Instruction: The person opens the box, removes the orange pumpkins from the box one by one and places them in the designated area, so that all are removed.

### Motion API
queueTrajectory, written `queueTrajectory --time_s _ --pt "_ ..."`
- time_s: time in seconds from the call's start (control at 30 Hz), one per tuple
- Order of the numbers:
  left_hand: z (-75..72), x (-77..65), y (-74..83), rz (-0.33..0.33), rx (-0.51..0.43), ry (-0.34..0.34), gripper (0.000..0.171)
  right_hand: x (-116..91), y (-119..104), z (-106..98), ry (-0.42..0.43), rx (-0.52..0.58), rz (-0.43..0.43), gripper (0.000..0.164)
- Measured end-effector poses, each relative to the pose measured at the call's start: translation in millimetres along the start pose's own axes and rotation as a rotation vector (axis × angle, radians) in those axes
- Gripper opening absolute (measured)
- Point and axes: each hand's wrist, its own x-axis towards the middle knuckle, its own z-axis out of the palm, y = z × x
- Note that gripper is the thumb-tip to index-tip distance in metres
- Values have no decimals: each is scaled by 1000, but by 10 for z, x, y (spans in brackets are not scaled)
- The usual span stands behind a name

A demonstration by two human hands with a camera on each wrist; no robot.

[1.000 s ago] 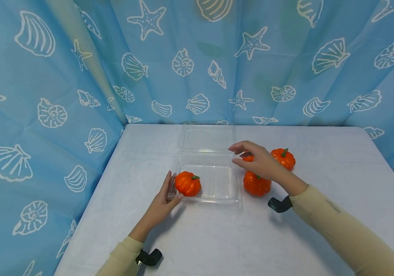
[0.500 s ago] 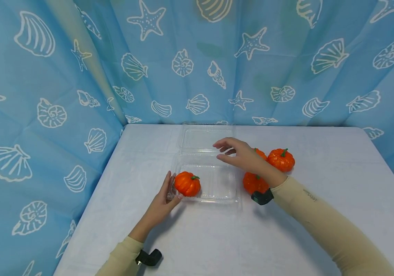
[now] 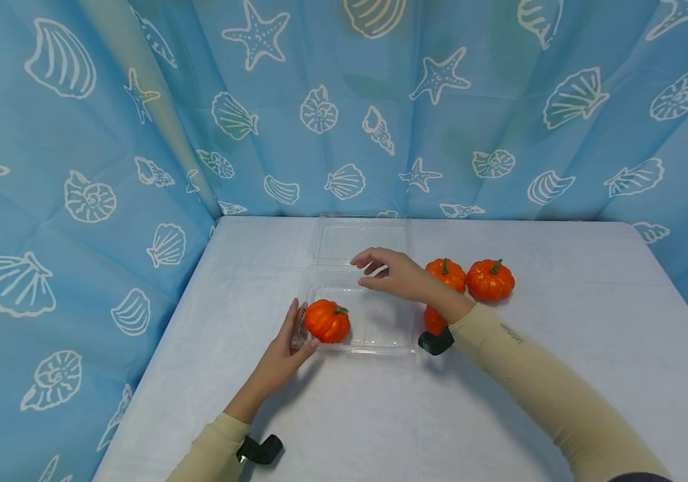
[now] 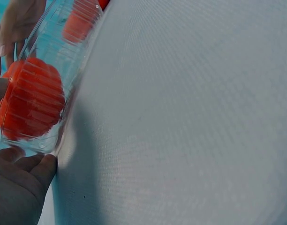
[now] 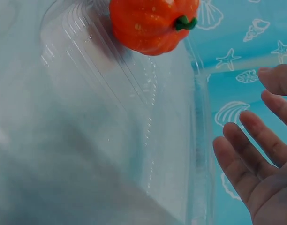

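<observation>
A clear plastic clamshell box lies on the table with its lid laid back. In its left end sits a small orange toy pumpkin with a green stem. My left hand grips the box's left end; the left wrist view shows fingertips along its wall and the pumpkin through the ribbed plastic. Over the back of the box hovers my right hand, fingers loosely bent and holding nothing. In the right wrist view this hand appears with its fingers spread apart.
To the right of the box are more orange pumpkins: one beside another, and a third partly hidden by my right forearm. A white cloth covers the table. Behind it hangs a blue shell-patterned curtain.
My right hand has moved left, from above the loose pumpkins to over the box, uncovering the back pumpkin. The left hand, box and pumpkin inside stay put.
</observation>
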Motion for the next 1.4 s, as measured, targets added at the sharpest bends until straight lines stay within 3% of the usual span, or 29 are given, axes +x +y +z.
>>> queueTrajectory --time_s 0.4,0.8,1.4 --pt "-3 0 0 -3 -9 3 90 129 -27 181 -203 32 3 44" --pt "2 16 -15 -2 2 1 90 193 -77 318 -345 60 24 58" --pt "3 8 -8 7 16 -1 92 224 -125 438 -455 34 29 60"
